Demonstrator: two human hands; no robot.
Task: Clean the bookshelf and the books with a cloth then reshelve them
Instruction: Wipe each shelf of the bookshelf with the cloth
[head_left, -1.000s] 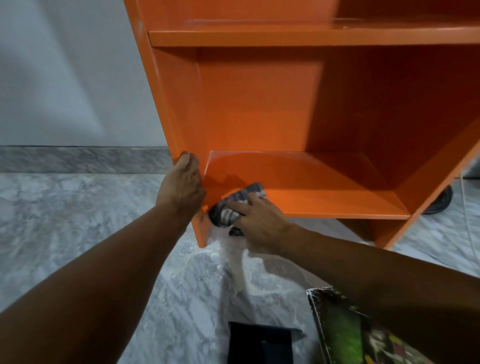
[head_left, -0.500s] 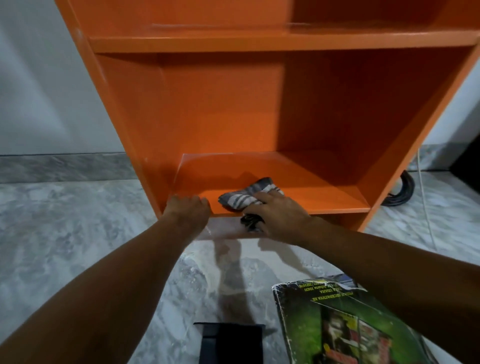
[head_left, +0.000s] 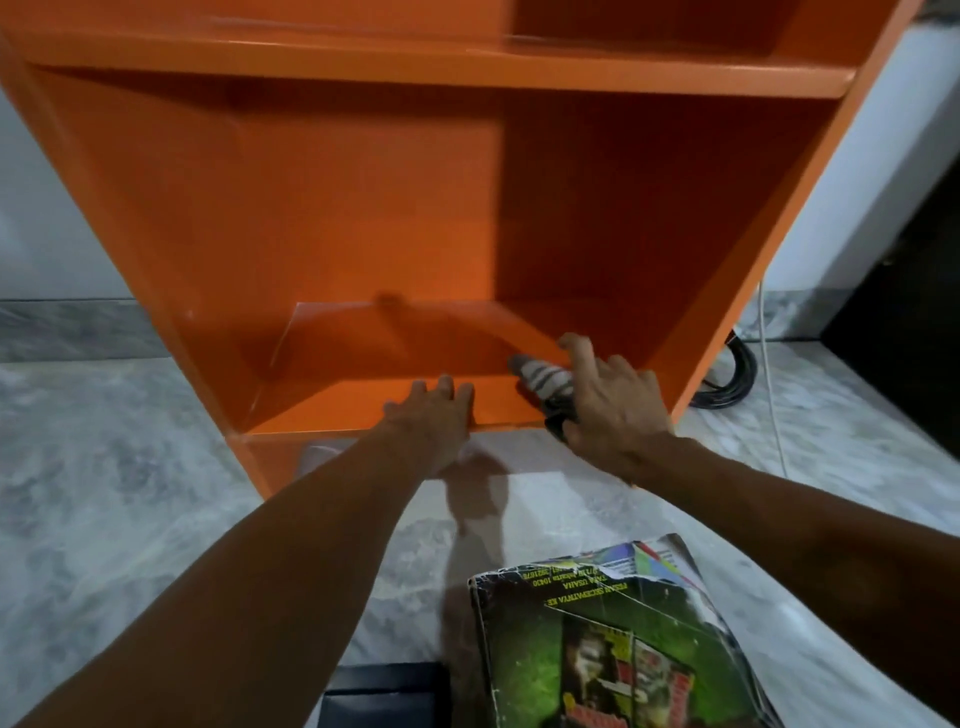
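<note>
An orange bookshelf (head_left: 363, 208) stands on the marble floor, its compartments bare. My right hand (head_left: 613, 410) presses a grey striped cloth (head_left: 545, 379) onto the right part of the bottom shelf, fingers spread over it. My left hand (head_left: 431, 415) rests on the front edge of that same shelf, near the middle, with fingers laid flat on the board. A worn book with a green and black cover (head_left: 613, 644) lies on the floor in front of me, on top of other books.
A dark flat object (head_left: 384, 696) lies on the floor at the bottom edge. A coiled black cable (head_left: 732, 384) and a white cord (head_left: 774, 405) lie right of the shelf. A dark door or cabinet (head_left: 914, 291) is at far right.
My right hand has slid the cloth rightward along the bottom shelf. My left hand left the shelf's left side panel and now rests on the shelf's front edge. The view shifted right.
</note>
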